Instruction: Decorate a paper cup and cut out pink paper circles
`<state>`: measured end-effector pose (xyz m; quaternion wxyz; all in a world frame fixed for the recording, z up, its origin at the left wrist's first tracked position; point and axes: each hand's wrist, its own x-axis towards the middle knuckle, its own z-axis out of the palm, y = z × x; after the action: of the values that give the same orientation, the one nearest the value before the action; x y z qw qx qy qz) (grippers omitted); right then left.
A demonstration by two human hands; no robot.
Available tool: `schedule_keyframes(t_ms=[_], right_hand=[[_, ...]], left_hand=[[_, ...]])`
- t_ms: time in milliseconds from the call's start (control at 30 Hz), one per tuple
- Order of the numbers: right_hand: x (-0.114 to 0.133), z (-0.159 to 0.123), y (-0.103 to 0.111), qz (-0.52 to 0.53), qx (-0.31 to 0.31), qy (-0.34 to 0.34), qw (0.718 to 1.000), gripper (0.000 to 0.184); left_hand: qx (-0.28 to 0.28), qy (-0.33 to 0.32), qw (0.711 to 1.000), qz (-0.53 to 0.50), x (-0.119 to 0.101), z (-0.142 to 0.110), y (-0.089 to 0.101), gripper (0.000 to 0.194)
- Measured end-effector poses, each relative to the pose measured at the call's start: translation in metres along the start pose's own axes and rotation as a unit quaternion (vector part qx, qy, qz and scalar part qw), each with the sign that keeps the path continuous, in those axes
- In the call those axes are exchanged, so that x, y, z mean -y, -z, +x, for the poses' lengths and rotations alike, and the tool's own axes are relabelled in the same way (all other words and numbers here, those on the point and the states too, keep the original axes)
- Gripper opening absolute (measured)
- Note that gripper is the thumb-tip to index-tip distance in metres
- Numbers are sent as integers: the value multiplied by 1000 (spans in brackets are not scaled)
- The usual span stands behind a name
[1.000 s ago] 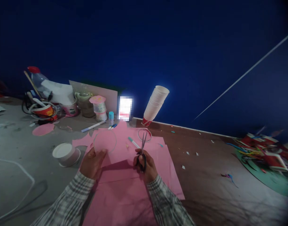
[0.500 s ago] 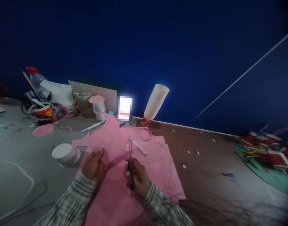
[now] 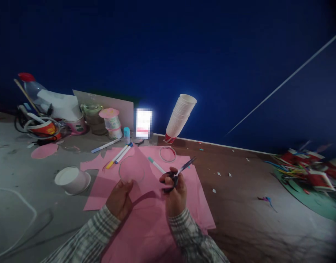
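My left hand [image 3: 120,200] pinches the lower edge of a pink paper sheet [image 3: 147,177] that bears a drawn circle outline. Scissors [image 3: 186,165] with black handles are in my right hand [image 3: 175,197], fingers around the handles and blades pointing up to the right, away from the drawn circle. More pink paper [image 3: 203,204] lies beneath both hands. Just beyond the scissors rests a white marker [image 3: 156,164] with a teal end, partly hidden by my right hand. Behind the held sheet lie a yellow-ended marker [image 3: 115,158] and a blue-ended marker [image 3: 124,153].
A round rim [image 3: 168,154] lies on the paper's far side. Stacked paper cups [image 3: 181,117] lean at the wall. To the left sits a white cup [image 3: 71,180], behind it a glue stick [image 3: 126,135] and decorated cups [image 3: 111,123]. Paper scraps dot the brown table [image 3: 236,212].
My left hand has moved right with the pink sheet, uncovering the markers and glue stick behind. The scissors have swung from pointing straight ahead to pointing up right.
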<state>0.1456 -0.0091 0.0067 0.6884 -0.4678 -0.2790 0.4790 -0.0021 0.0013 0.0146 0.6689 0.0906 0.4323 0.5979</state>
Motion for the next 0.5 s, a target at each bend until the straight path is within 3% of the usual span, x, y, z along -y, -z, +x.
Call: schedule_keyframes(t_ms=[267,400,500], right_hand=[[-7,-12,-13,-55,36,-28,997,32],[-7,-12,-13,-86,14,-77,993,33],[1,-3,-7,-92,17,-71,993,36]], left_hand=[[-10,4,999,-46,-4,0,-3,18],[36,33,998,-27,3,-8,-4,20],[85,80,993,-13,-2,-8,1,19]])
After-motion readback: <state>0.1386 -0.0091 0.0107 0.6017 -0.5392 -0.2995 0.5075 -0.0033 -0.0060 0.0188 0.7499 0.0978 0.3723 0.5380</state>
